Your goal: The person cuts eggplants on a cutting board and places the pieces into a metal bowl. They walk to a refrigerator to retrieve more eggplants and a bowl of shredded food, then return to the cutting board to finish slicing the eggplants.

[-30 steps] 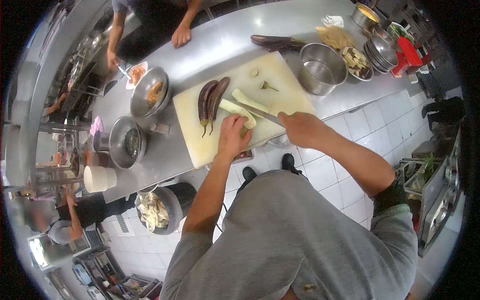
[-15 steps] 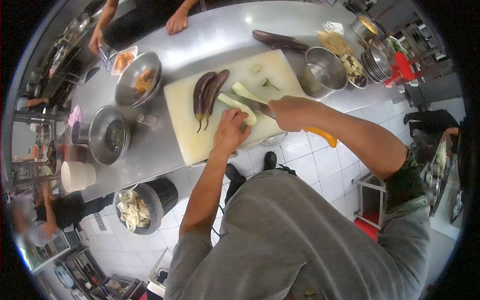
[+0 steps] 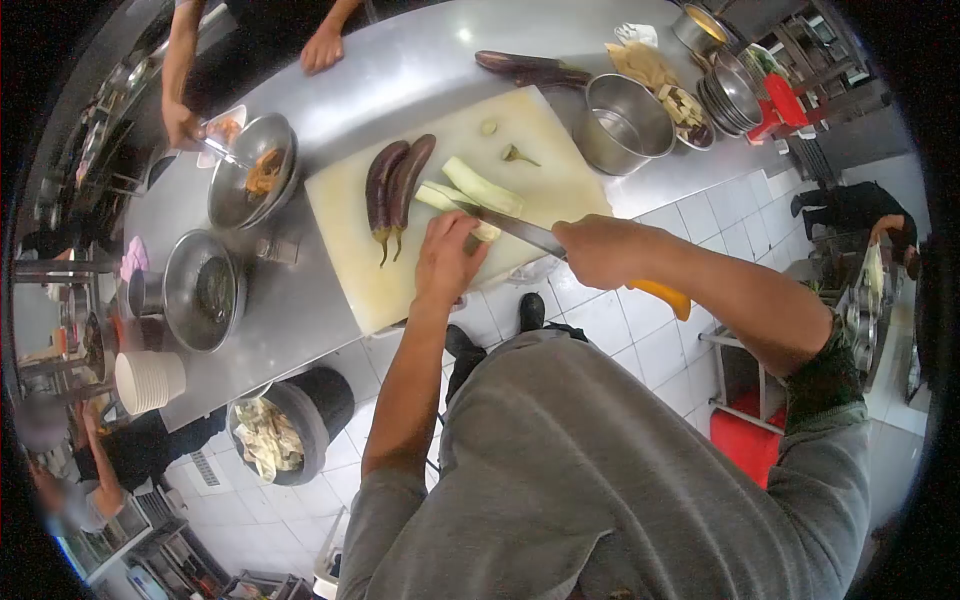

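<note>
My right hand (image 3: 600, 252) is closed around the yellow handle of a knife (image 3: 525, 234), its blade angled across a pale, peeled eggplant piece (image 3: 438, 196). Curled fingers of my left hand (image 3: 450, 255) press that piece against the white cutting board (image 3: 335, 215), partly covering it. A second peeled eggplant piece (image 3: 483, 188) lies just beyond the blade. Two whole purple eggplants (image 3: 408, 180) rest side by side to the left. Farther back on the board are a cut eggplant stem (image 3: 518, 155) and a small round slice (image 3: 489, 128).
Behind the board lie more eggplants (image 3: 530, 70), beside a steel pot (image 3: 628, 125). Metal bowls (image 3: 203, 290) stand to the left. Across the counter, a co-worker's hand (image 3: 182, 125) holds tongs over a bowl of orange food. A bin (image 3: 318, 415) with scraps stands below the counter's edge.
The knife has slid toward me and right along the eggplant piece. The co-worker's tongs have moved over the bowl. The whole view has shifted slightly.
</note>
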A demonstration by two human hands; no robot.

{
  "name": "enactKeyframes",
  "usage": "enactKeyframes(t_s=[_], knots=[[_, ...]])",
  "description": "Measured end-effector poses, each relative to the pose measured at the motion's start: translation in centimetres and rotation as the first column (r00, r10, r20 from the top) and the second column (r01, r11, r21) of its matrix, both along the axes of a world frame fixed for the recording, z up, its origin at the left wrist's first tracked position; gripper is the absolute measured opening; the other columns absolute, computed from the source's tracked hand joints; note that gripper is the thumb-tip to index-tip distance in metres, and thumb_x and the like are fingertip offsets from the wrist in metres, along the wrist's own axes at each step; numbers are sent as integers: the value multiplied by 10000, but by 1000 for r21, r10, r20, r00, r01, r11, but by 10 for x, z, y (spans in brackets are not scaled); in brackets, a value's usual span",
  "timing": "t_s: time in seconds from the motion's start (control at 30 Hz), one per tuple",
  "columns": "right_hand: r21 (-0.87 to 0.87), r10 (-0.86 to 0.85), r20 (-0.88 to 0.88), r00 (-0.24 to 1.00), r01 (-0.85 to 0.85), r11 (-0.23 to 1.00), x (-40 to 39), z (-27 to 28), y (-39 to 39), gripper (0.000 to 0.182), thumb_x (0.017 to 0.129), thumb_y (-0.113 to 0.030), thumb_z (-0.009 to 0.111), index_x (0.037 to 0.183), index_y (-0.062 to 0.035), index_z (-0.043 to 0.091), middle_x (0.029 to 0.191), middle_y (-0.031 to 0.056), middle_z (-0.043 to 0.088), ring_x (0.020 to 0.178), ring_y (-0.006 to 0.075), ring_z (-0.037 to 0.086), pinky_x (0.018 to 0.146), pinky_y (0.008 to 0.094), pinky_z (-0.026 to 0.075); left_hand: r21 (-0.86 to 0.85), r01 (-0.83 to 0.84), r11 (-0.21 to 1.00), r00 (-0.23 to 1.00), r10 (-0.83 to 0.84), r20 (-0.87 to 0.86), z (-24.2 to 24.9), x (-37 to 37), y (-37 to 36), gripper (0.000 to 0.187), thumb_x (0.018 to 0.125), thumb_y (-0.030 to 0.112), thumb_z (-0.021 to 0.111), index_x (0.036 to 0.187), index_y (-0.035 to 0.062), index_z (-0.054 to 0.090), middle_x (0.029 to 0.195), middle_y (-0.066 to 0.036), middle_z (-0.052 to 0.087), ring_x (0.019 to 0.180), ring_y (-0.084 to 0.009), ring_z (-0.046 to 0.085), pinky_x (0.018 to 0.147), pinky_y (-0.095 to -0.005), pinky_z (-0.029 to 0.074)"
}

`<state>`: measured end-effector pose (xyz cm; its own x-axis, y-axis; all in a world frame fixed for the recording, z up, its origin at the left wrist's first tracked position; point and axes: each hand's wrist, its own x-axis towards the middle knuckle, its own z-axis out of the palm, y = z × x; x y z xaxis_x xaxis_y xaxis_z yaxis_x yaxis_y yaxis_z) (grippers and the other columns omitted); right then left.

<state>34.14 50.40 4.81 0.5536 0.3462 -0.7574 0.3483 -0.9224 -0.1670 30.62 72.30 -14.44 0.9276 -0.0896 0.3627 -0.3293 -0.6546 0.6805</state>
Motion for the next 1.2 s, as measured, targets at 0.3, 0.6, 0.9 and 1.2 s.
enactKeyframes(t_s=[0.3,0.6,0.9,1.2], knots=[[97,-27,28,999,25,995,-25,-3,-27,260,872,12,498,1122,82,524,969,304,680,923,446,688,788,516,539,9,8,1000,1000,-8,-19,7,-1,-1,305,750,116,813,1037,66,723,1100,-85,659,1089,-313,599,958,-413,510],[56,-27,80,996,23,998,-57,-15,-66,274,916,-35,515,1175,49,498,893,251,691,863,440,686,756,547,524,16,24,1000,998,-25,51,-4,1,0,298,730,62,776,1023,55,720,1085,-91,659,1061,-324,600,940,-418,511],[177,-31,212,977,-7,984,-41,39,-125,193,977,-143,539,1084,15,503,854,244,679,881,441,675,749,554,515,88,-18,996,998,14,55,20,-7,3,269,784,30,717,1053,47,715,1122,-111,657,1057,-347,595,962,-437,490],[190,-128,16,992,123,974,37,5,-37,220,964,-112,438,1094,55,499,787,239,671,617,351,696,624,469,564,198,-145,969,988,131,86,10,54,-14,195,829,117,725,1021,90,728,1102,-57,695,1042,-315,601,918,-431,438]])
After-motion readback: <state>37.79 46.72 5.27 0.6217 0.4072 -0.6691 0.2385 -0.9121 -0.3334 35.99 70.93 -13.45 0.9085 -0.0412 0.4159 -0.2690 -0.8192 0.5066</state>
